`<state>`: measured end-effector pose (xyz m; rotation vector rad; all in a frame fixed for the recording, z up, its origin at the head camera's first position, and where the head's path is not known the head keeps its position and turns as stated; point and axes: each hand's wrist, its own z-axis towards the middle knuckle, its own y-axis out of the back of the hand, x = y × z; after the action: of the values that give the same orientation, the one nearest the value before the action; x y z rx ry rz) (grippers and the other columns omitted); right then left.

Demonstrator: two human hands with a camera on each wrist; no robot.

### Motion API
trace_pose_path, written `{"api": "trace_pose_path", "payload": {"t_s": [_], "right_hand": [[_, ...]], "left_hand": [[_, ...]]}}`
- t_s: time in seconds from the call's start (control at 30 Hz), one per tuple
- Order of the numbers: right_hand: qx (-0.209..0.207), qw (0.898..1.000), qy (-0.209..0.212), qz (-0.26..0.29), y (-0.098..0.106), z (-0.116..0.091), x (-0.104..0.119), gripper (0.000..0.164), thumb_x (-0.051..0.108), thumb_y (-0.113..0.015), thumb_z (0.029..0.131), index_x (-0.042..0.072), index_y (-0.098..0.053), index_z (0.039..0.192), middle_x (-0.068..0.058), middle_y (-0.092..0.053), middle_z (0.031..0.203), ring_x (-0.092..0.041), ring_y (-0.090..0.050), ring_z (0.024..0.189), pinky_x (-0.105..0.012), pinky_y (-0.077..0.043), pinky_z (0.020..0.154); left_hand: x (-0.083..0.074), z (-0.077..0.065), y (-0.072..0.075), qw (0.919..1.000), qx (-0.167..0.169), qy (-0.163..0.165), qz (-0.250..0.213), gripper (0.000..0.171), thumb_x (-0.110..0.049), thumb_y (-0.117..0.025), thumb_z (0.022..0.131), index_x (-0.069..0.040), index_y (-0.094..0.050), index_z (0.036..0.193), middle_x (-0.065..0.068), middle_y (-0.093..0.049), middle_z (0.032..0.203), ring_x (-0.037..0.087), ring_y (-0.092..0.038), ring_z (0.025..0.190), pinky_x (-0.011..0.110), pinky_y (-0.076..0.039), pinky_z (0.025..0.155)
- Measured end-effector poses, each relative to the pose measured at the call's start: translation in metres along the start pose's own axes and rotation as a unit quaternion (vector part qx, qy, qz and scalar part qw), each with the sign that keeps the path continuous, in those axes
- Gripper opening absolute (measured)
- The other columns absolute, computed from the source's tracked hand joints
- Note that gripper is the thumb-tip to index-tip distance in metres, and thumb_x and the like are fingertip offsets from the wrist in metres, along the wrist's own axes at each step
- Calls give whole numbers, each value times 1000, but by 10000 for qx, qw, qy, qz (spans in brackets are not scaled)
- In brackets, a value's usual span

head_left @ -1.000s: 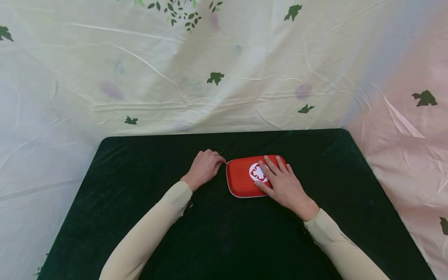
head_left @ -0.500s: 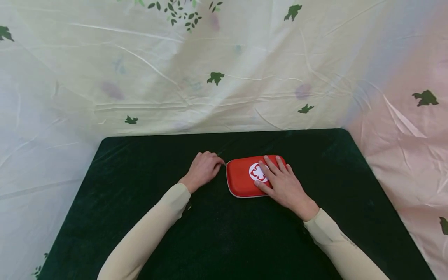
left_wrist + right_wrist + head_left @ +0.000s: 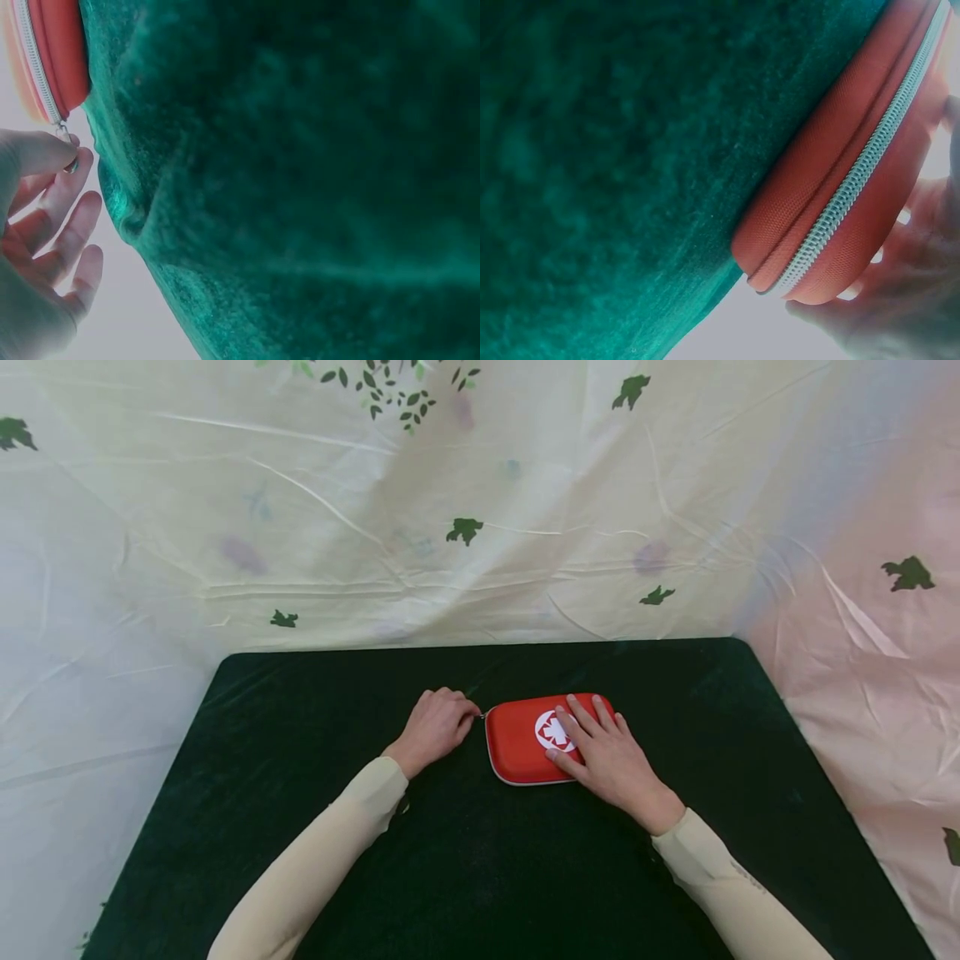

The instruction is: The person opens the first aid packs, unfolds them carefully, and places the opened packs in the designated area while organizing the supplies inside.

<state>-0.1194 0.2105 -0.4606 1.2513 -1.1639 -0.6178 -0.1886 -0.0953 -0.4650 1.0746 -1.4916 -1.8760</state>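
Observation:
A red zip-up first-aid case [image 3: 513, 747] with a white round emblem lies flat on the dark green cloth. My left hand [image 3: 437, 727] is at the case's left end. In the left wrist view its thumb and forefinger pinch the metal zipper pull [image 3: 63, 132], the other fingers loosely bent. The silver zipper [image 3: 36, 64] has its teeth meshed where that view shows it. My right hand [image 3: 611, 762] rests on the case's right half, fingers spread and straight, partly covering the emblem. From the right wrist, the side zipper [image 3: 847, 187] also looks closed along its visible length.
The green cloth [image 3: 480, 868] covers the table out to its rounded far corners. Behind it hangs a pale curtain [image 3: 360, 568] printed with leaves. A pinkish curtain [image 3: 862, 693] hangs along the right side.
My left hand has shifted very slightly toward me, with the zipper pull still pinched. The right hand and the case stay in place.

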Motion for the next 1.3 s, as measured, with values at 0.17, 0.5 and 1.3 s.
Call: {"api": "trace_pose_path", "payload": {"t_s": [0.17, 0.5, 1.3], "right_hand": [[-1, 10000, -8, 18, 1, 2, 1, 83, 65, -50, 100, 19, -27, 165, -9, -13, 173, -45, -4, 157, -70, -12, 120], [-62, 10000, -4, 21, 2, 3, 2, 82, 63, -51, 101, 18, -28, 165, -11, -15, 173, -46, -6, 156, -71, -12, 119], [53, 9998, -195, 17, 7, 11, 6, 82, 63, -52, 100, 18, -29, 165, -10, -15, 173, -46, -6, 156, -71, -14, 119]], "left_hand": [[1, -1, 1, 10000, 19, -7, -12, 19, -18, -69, 99, -13, -77, 116, 5, -74, 107, 23, -64, 98, 40, -50, 84], [5, -2, 0, 9999, 68, -51, -57, 19, -19, -71, 98, -14, -77, 115, 4, -73, 105, 22, -64, 97, 40, -50, 86], [7, -5, 6, 9996, 110, -100, -260, 17, -21, -73, 97, -15, -78, 113, 3, -74, 107, 22, -64, 100, 40, -49, 87]]}}
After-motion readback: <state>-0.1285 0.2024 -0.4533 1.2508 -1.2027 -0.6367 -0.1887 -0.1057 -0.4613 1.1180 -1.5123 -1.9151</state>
